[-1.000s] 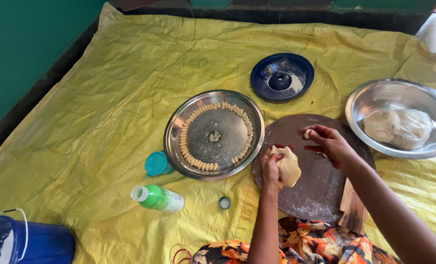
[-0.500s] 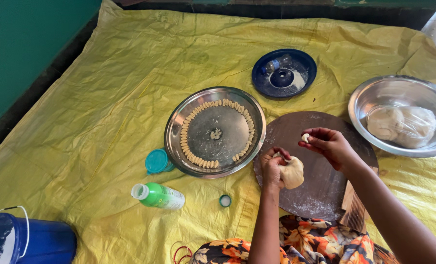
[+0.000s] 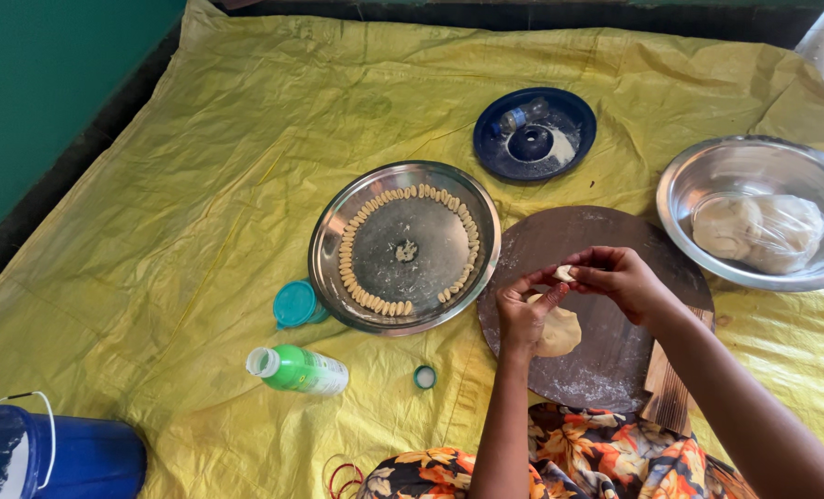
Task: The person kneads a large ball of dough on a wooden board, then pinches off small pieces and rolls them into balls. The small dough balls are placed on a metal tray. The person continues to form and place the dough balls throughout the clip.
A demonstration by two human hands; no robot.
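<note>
Both hands meet over the round board (image 3: 606, 305). My left hand (image 3: 523, 310) cups a dough lump (image 3: 560, 333). My right hand (image 3: 620, 277) pinches a small dough piece (image 3: 565, 273).

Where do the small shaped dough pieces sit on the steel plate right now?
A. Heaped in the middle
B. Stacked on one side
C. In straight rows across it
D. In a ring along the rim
D: the small dough pieces follow the edge of the steel plate in a ring, open at the upper left.
</note>
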